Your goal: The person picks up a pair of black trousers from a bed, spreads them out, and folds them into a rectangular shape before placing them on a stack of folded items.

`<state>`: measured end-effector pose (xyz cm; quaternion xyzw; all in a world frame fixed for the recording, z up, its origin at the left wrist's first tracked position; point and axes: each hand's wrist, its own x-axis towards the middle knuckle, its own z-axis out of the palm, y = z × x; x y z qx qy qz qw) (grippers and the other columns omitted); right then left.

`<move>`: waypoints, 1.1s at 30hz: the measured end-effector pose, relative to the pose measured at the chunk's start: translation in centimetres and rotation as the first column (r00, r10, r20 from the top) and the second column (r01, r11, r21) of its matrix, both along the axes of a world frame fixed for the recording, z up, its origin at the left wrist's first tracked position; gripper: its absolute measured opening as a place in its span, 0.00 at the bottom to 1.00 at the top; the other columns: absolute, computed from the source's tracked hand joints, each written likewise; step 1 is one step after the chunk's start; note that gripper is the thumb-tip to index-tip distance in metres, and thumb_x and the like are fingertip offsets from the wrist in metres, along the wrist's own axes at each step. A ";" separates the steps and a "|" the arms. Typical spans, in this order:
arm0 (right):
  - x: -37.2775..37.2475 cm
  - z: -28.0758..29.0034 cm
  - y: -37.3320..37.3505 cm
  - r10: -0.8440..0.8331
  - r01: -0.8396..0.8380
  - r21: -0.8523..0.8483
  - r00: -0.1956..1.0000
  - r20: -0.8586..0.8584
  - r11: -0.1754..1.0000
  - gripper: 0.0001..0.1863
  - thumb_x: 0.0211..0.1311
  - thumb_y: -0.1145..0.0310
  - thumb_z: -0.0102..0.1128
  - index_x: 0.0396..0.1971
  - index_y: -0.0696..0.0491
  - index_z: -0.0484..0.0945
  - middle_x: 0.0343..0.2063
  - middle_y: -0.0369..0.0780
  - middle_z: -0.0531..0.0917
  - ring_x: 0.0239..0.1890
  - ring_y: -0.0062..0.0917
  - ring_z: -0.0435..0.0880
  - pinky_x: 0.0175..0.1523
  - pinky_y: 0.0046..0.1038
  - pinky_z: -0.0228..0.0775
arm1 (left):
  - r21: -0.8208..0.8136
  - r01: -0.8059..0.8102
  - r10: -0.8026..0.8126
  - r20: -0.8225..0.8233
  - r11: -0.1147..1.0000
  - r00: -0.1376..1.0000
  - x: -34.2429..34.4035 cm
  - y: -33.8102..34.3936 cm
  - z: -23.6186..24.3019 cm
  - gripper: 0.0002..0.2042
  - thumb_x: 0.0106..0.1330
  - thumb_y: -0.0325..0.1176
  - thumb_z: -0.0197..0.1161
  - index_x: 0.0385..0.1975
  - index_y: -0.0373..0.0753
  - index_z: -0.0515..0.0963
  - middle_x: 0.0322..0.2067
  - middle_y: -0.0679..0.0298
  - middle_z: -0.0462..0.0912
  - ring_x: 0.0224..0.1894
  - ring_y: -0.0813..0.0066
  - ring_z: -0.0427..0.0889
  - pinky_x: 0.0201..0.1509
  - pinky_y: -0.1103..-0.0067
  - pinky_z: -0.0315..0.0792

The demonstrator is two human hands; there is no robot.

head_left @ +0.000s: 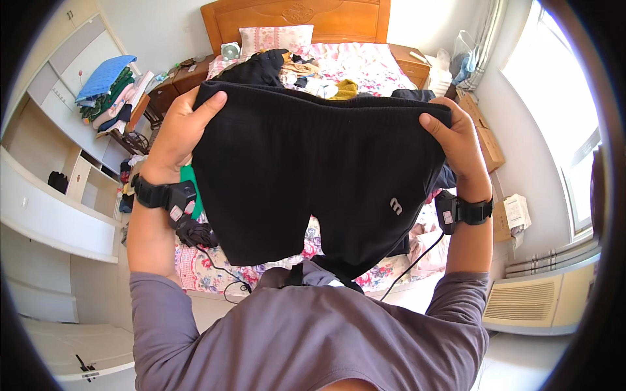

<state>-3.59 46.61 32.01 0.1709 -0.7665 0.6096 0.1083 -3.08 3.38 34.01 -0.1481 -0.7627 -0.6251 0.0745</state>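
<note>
Black shorts (267, 169) hang spread out and upright in front of me, stretched by the waistband, with a small pale emblem on the right leg. My left hand (192, 130) grips the left end of the waistband, thumb on the front. My right hand (456, 133) pinches the right end the same way. Both wrists wear black strapped devices with cables. Behind the shorts lies a pile of mixed clothes (261, 68) on the bed, with green cloth showing beside the left leg, and dark cloth below the hem.
The floral-sheeted bed (352, 62) has a pillow (274, 39) and wooden headboard (293, 16). Folded fabrics (104, 94) are stacked at the back left, near an open white cabinet (52, 150). A nightstand (407, 62), cardboard pieces (486, 146), a window and a cream air conditioner (535, 296) are on the right.
</note>
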 end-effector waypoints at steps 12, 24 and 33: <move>-0.1 0.8 1.0 0.118 -0.119 -0.093 0.993 -0.021 0.989 0.15 0.64 0.71 0.67 0.47 0.59 0.77 0.37 0.33 0.83 0.39 0.14 0.80 0.49 0.19 0.72 | -0.141 -0.016 -0.011 -0.187 0.990 0.982 0.5 -0.7 0.5 0.14 0.74 0.38 0.60 0.48 0.33 0.80 0.41 0.68 0.84 0.42 0.83 0.79 0.51 0.82 0.73; -1.3 -1.7 0.5 0.204 -0.287 -0.396 0.949 -0.239 0.872 0.12 0.66 0.73 0.64 0.47 0.54 0.76 0.39 0.32 0.80 0.43 0.17 0.78 0.52 0.21 0.69 | 0.126 0.179 -0.161 -0.140 0.976 0.977 2.6 -0.9 1.4 0.13 0.72 0.37 0.63 0.48 0.35 0.82 0.40 0.71 0.86 0.41 0.86 0.81 0.49 0.84 0.75; -3.7 -4.7 -2.7 0.269 -0.336 -0.504 0.941 -0.204 0.795 0.11 0.66 0.74 0.59 0.47 0.54 0.75 0.40 0.34 0.80 0.44 0.20 0.78 0.55 0.25 0.70 | 0.218 0.355 -0.352 -0.055 0.909 0.935 3.5 0.4 -2.8 0.15 0.70 0.37 0.65 0.50 0.36 0.79 0.42 0.72 0.84 0.44 0.85 0.80 0.53 0.82 0.73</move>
